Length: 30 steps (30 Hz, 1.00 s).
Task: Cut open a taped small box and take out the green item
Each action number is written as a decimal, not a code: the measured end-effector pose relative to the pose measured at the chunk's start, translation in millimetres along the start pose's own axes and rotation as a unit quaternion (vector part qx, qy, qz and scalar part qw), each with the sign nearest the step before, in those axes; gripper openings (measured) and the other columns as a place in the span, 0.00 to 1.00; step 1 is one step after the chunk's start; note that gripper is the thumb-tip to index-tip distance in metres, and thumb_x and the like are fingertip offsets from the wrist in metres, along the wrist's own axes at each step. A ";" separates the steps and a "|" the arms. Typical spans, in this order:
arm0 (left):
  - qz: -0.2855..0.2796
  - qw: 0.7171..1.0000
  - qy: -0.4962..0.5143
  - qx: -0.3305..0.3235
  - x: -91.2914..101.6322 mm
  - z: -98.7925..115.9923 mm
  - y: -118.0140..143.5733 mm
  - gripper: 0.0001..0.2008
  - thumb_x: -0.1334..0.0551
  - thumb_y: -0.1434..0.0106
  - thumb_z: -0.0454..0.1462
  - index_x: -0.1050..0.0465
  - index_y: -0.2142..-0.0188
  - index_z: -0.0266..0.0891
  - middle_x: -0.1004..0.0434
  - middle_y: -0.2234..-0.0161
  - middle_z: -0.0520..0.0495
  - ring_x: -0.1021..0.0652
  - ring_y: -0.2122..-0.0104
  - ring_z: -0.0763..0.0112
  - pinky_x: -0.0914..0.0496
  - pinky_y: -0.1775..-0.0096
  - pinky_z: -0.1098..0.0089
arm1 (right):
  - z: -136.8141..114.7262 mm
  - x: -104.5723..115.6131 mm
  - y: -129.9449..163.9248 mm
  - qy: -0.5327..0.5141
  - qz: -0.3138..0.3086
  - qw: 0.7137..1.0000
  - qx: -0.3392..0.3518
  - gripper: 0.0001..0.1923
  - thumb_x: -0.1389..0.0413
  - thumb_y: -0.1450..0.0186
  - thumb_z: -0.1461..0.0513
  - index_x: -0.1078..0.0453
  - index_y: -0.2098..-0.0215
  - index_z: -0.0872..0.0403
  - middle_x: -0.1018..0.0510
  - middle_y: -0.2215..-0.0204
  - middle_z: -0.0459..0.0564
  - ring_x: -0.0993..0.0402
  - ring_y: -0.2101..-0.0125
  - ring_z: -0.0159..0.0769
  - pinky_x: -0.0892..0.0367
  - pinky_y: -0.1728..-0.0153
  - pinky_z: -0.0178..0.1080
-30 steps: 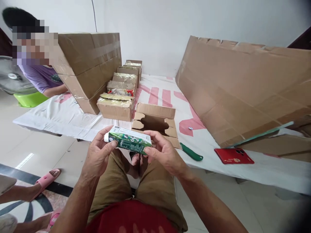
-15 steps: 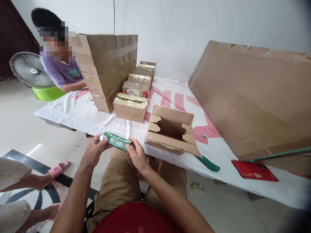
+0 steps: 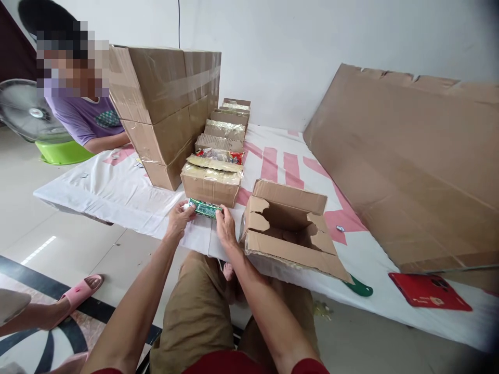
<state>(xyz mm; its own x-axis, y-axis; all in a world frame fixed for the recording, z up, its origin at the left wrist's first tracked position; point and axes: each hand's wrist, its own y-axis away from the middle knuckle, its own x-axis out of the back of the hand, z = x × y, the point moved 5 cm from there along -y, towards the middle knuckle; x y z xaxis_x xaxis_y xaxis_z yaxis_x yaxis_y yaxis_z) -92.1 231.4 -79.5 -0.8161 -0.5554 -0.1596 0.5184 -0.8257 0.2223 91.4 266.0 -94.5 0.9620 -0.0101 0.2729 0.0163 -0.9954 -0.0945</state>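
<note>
Between my two hands, just over the table's front edge, is a small green printed carton (image 3: 205, 209), held level and lengthwise. My left hand (image 3: 180, 220) pinches its left end, where a bit of white shows. At the other end the thumb and fingers of my right hand (image 3: 225, 224) are closed on it. An open cardboard box (image 3: 290, 249) with its flaps folded out stands to the right of my right hand. Just beyond the carton is a filled cardboard box (image 3: 210, 189) with shiny yellowish wrapping at its top.
Taped boxes (image 3: 161, 83) are stacked at the left, beside a row of opened boxes (image 3: 228, 117). A large cardboard sheet (image 3: 413, 171) leans at the right. Near it lie a red phone (image 3: 429, 292) and a green handle (image 3: 360, 286). Someone in purple (image 3: 78, 117) leans on the table's far left.
Both hands have moved forward and slightly right with the green carton, toward the filled box. The view has shifted a little. The person at the left stays leaning on the table.
</note>
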 end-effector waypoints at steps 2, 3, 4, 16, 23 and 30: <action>0.021 1.000 -0.014 -0.007 -8.6 -7.6 -10.7 0.29 0.24 0.49 0.44 0.30 0.51 0.37 0.25 0.69 0.53 0.23 0.75 0.74 0.24 0.69 0.70 | 4.8 -3.0 -9.9 0.005 0.011 1.000 0.003 0.23 0.47 0.32 0.57 0.28 0.41 0.55 0.21 0.43 0.60 0.28 0.40 0.49 0.36 0.36 0.49; 0.031 0.999 -0.022 -0.011 -11.2 -11.5 -13.6 0.29 0.26 0.48 0.43 0.30 0.49 0.37 0.25 0.68 0.53 0.23 0.76 0.75 0.24 0.69 0.70 | 7.9 -3.9 -11.7 0.007 0.014 1.000 0.004 0.23 0.46 0.33 0.58 0.28 0.41 0.55 0.21 0.42 0.60 0.27 0.40 0.49 0.35 0.36 0.49; 0.039 0.999 -0.030 -0.016 -12.9 -15.1 -15.3 0.30 0.27 0.47 0.42 0.31 0.47 0.37 0.26 0.68 0.53 0.23 0.76 0.75 0.25 0.69 0.70 | 11.2 -4.5 -11.7 0.008 0.014 1.000 0.005 0.24 0.45 0.33 0.59 0.29 0.40 0.55 0.21 0.43 0.60 0.26 0.42 0.48 0.34 0.37 0.49; -0.002 0.990 -0.123 -0.069 -15.9 -13.3 -18.3 0.35 0.28 0.52 0.45 0.28 0.45 0.34 0.24 0.72 0.52 0.23 0.75 0.69 0.25 0.70 0.68 | 22.6 5.1 9.7 -0.001 0.050 0.998 0.040 0.30 0.46 0.35 0.62 0.36 0.34 0.51 0.36 0.31 0.59 0.30 0.38 0.45 0.28 0.44 0.46; -0.031 0.989 -0.125 -0.074 -21.5 -5.4 -18.9 0.41 0.26 0.55 0.47 0.30 0.43 0.37 0.23 0.68 0.50 0.25 0.73 0.70 0.27 0.75 0.72 | 20.7 10.4 -4.9 0.017 0.075 0.996 0.052 0.25 0.44 0.39 0.63 0.30 0.43 0.51 0.38 0.31 0.60 0.40 0.31 0.51 0.31 0.38 0.51; -0.042 0.991 -0.110 -0.071 -22.0 -2.6 -20.0 0.37 0.26 0.57 0.46 0.29 0.47 0.40 0.25 0.69 0.53 0.27 0.75 0.74 0.27 0.75 0.72 | 17.2 1.7 -6.5 0.014 0.066 0.996 0.066 0.28 0.43 0.41 0.66 0.32 0.41 0.51 0.33 0.35 0.58 0.35 0.35 0.47 0.34 0.35 0.51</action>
<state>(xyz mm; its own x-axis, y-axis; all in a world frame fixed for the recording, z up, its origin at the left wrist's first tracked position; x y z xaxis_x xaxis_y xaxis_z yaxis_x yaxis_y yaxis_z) -83.8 259.8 -82.9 -0.8857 -0.4622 0.0443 0.4643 -0.8823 0.0773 97.6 274.1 -109.9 0.9504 -0.1436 0.2760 -0.0717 -0.9643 -0.2547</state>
